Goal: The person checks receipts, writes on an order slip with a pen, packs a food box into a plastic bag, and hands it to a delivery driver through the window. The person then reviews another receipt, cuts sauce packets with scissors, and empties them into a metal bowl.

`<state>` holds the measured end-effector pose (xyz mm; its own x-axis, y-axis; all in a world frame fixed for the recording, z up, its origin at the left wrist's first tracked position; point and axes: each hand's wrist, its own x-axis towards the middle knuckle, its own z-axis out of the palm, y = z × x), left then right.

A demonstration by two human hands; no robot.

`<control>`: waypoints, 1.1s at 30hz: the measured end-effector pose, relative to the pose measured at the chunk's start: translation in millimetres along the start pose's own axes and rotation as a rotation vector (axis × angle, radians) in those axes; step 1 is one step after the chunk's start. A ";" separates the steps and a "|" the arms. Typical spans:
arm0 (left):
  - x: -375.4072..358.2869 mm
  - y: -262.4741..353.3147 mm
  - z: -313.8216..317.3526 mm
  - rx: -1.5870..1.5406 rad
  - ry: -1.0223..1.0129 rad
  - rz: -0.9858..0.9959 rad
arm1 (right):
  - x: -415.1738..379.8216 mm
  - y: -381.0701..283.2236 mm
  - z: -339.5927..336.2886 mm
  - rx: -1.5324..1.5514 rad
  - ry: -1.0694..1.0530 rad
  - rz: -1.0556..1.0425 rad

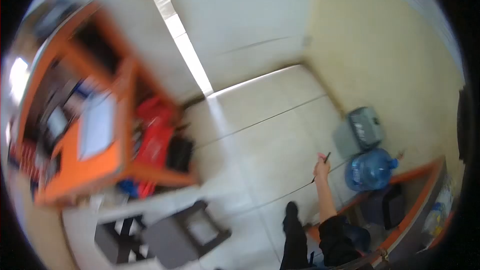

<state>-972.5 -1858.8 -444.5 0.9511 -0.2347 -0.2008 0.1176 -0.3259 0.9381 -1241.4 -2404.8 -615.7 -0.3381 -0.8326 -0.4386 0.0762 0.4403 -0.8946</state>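
Note:
My right hand [321,168] reaches forward over the tiled floor from a dark sleeve [334,240]. Its fingers are closed around a slim black pen-like stick [327,157], whose ends stick out on both sides of the hand. Blur hides its exact kind. To the right of the hand, apart from it, a blue water jug [371,170] lies on its side. Behind the jug stands a grey plastic bin or case [358,131]. My left hand is out of view.
An orange desk [107,170] with papers [97,125] stands at left, a red bag [156,127] beneath it. Grey plastic stools [172,237] are at lower left. An orange-edged table [417,220] is at lower right. My dark-clad leg [293,235] shows below; walls close the far side.

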 end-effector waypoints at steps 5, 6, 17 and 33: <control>-0.1 141.6 -260.6 -0.005 0.130 0.027 | -598.9 -21.0 133.2 -0.163 -1.659 -0.008; 9.4 147.8 -319.1 0.236 0.142 0.104 | -696.1 -18.1 140.5 -0.214 -1.969 0.097; 84.1 213.2 -727.2 -0.483 0.265 0.276 | -1280.5 9.0 244.5 0.063 -2.133 0.298; 397.9 174.4 -1362.7 -0.416 0.388 0.525 | -1921.8 176.4 540.7 -0.293 -2.554 0.319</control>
<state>-184.4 -761.1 24.0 0.9348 0.0992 0.3410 -0.3518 0.1285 0.9272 -70.9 -908.6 23.3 0.7607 0.6442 0.0794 -0.2421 0.3950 -0.8862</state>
